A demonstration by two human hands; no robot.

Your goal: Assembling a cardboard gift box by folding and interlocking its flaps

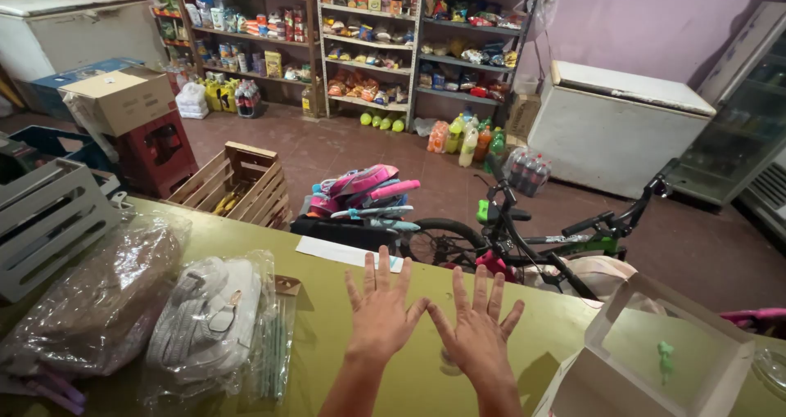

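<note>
Both hands hover above the green counter (344,319), empty. Left hand (381,311) and right hand (479,327): fingers fully spread, palms down, thumbs almost touching. Left of them on the counter lies a bagged white item (205,319). Keep palms level and clear of it.

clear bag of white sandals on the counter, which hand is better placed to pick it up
Probably the left hand. Both hands are spread open and empty over the green counter, but the bag of white sandals lies to the left, while the right hand is farther away.
</note>
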